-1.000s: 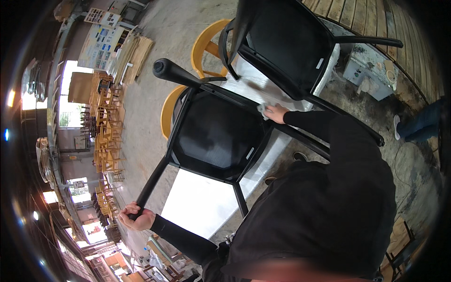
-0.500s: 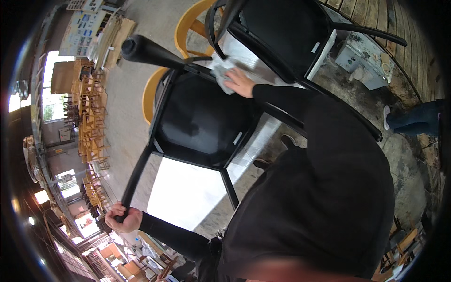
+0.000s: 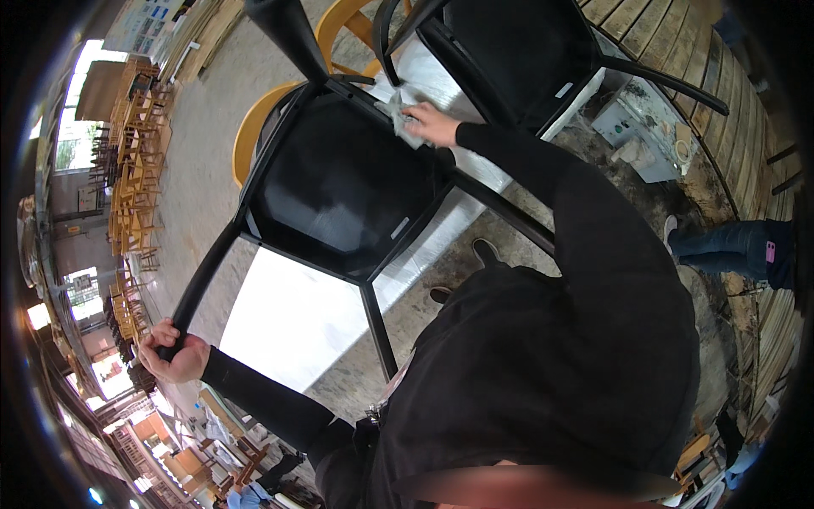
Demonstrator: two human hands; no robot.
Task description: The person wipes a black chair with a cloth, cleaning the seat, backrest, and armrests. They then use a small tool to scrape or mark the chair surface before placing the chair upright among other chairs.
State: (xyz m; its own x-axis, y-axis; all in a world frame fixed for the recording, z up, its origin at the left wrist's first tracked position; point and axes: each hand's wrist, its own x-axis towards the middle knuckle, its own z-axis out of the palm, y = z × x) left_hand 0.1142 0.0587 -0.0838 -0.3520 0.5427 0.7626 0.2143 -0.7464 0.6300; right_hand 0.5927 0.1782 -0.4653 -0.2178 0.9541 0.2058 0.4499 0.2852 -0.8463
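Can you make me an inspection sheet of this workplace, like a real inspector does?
Surface: white table, under the near black chair.
Job's things: near black chair overturned, seat underside showing; pale crumpled cloth against its frame; far black chair overturned too.
Clutter: grey box on the floor, things on top.
Hands: left hand curled around a chair leg; right hand holding the cloth.
Cables: nothing seen clearly.
Surroundings: many wooden chairs at the left, wooden planks upper right, a person in jeans at the right.

Hands (image 3: 180,358) (image 3: 435,127) well apart, the left curled
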